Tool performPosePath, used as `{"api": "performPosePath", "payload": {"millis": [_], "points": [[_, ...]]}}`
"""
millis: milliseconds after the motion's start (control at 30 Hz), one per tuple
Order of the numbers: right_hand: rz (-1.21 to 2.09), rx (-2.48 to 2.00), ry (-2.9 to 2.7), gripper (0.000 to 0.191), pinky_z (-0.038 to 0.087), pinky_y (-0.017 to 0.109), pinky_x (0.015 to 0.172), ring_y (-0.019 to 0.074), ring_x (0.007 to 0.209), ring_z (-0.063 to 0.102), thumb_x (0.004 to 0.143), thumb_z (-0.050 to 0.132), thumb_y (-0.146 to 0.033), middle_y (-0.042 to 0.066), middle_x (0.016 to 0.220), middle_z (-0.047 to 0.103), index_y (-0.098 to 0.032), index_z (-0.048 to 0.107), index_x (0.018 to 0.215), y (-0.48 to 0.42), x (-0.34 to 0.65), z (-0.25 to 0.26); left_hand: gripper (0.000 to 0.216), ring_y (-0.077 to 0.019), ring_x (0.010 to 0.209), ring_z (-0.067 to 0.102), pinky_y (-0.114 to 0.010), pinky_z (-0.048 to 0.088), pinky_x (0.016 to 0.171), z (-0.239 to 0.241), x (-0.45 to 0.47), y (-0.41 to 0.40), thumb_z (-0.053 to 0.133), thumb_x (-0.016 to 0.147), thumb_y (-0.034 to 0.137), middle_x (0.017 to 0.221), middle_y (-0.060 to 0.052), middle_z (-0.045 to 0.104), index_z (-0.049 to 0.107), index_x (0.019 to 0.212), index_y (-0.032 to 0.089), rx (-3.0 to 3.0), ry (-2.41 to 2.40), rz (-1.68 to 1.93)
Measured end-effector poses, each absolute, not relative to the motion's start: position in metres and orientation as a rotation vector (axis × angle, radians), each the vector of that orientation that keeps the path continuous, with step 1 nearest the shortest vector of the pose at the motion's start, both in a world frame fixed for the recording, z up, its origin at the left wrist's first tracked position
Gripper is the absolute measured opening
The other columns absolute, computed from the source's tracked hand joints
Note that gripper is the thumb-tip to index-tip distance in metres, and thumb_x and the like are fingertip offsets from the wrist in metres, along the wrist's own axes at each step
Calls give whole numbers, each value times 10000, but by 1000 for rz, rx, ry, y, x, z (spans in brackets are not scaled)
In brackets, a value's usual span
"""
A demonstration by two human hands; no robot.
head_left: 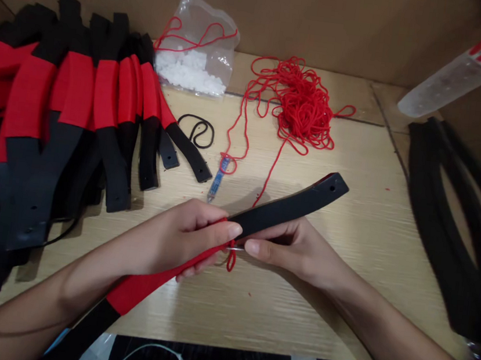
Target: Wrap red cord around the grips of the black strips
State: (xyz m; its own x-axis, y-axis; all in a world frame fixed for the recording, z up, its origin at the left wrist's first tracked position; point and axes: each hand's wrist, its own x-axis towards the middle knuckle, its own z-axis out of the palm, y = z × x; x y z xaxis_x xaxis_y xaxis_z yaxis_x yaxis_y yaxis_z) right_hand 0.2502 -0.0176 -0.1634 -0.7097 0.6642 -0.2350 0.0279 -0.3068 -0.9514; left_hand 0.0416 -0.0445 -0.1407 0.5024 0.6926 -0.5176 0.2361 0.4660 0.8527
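Note:
My left hand (187,238) is closed around a long black strap with a red middle section (290,206), thumb on top where red meets black. My right hand (289,247) pinches the same strap from underneath, right beside the left thumb. A short loop of red string (230,260) hangs between the two thumbs. The strap's black end with a punched hole points up and right above the wooden table (343,274); its other black end runs down past my left forearm.
A pile of matching black-and-red straps (78,107) fills the left side. A tangle of red cord (302,103), a plastic bag of white pieces (196,58), a blue-handled tool (217,180) and a black loop (198,131) lie behind. Black bands (450,217) lie at right.

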Motion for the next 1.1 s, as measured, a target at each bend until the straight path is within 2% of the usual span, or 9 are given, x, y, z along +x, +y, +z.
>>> {"api": "performPosePath", "payload": {"millis": [133, 533, 667, 867, 967, 1100], "points": [[2079, -864, -1525, 132, 497, 258, 750, 137, 819, 659, 839, 715, -272, 38, 924, 774, -195, 799, 906, -18, 251, -164, 383, -45, 361, 423, -132, 336, 342, -141, 42, -44, 469, 936, 466, 477, 57, 478, 518, 707, 164, 1083, 1036, 354], [2080, -888, -1509, 179, 465, 247, 650, 130, 731, 604, 832, 718, -326, 31, 812, 734, -165, 794, 851, -19, 250, -163, 399, -51, 357, 428, -139, 338, 345, -143, 39, -45, 463, 934, 491, 474, 55, 482, 523, 713, 163, 1079, 1030, 351], [2084, -864, -1478, 163, 398, 217, 558, 94, 630, 523, 827, 723, -313, 0, 700, 661, -164, 782, 794, -20, 250, -164, 388, -52, 362, 432, -140, 342, 344, -144, 40, -45, 486, 922, 488, 479, 61, 476, 501, 700, 170, 1068, 1047, 363], [2105, -883, -1595, 250, 250, 213, 449, 57, 482, 352, 849, 692, -372, -46, 530, 500, -151, 760, 753, -17, 252, -164, 392, -46, 365, 432, -136, 326, 356, -142, 42, -43, 524, 908, 450, 462, 67, 451, 465, 636, 173, 1100, 1048, 380], [2094, -854, -1694, 257, 238, 209, 423, 58, 471, 352, 857, 677, -385, -38, 549, 532, -148, 763, 806, -13, 254, -163, 390, -48, 362, 435, -141, 341, 365, -141, 42, -42, 529, 904, 451, 452, 68, 444, 483, 635, 173, 1114, 1053, 385], [1935, -861, -1906, 293, 302, 216, 441, 82, 509, 438, 869, 655, -414, 8, 634, 629, -146, 769, 839, -6, 259, -160, 398, -53, 347, 426, -150, 338, 348, -142, 38, -42, 490, 920, 467, 461, 62, 461, 482, 645, 179, 1120, 1074, 416]]}}
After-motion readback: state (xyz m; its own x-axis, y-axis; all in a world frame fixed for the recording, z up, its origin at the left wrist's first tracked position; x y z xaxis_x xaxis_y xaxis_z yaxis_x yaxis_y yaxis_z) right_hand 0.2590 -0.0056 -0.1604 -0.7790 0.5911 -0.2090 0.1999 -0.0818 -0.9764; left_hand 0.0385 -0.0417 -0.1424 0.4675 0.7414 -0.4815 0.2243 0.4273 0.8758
